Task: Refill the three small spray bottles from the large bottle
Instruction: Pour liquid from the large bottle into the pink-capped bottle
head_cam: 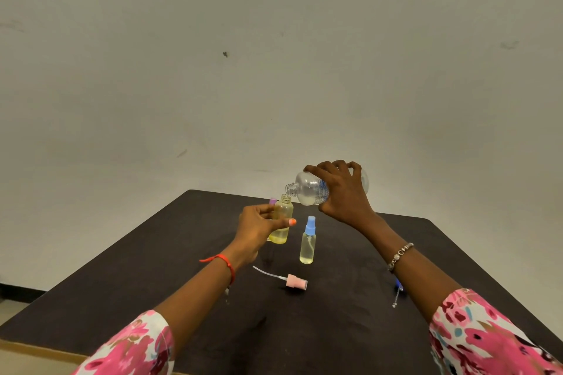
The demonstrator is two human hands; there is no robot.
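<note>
A person's right hand [344, 189] grasps the large bottle [310, 189] from above, fingers and thumb wrapped round its clear barrel, and tips it almost level so the open neck points left and down at the mouth of a small uncapped bottle [283, 213]. The left hand [259, 228] pinches that small bottle round its middle and holds it upright, mouth just under the large neck; whether its base rests on the dark table [335, 329] cannot be told.

The large bottle looks like thin clear plastic and only partly full, so it is probably light and likely to give under a hard squeeze; the wide barrel by the label seems the surest hold. The small bottle, pale yellow and narrow-mouthed, should be lighter and easily knocked over, which favours a mid-body grip.

The right forearm is raised with the wrist bent over, while the left reaches forward lower down.

A blue-capped spray bottle [307, 245] stands closed just right of the held one, a pink spray head [295, 281] with its tube lies nearer the person, and a purple cap [272, 201] peeks from behind the left fingers, its bottle hidden
</note>
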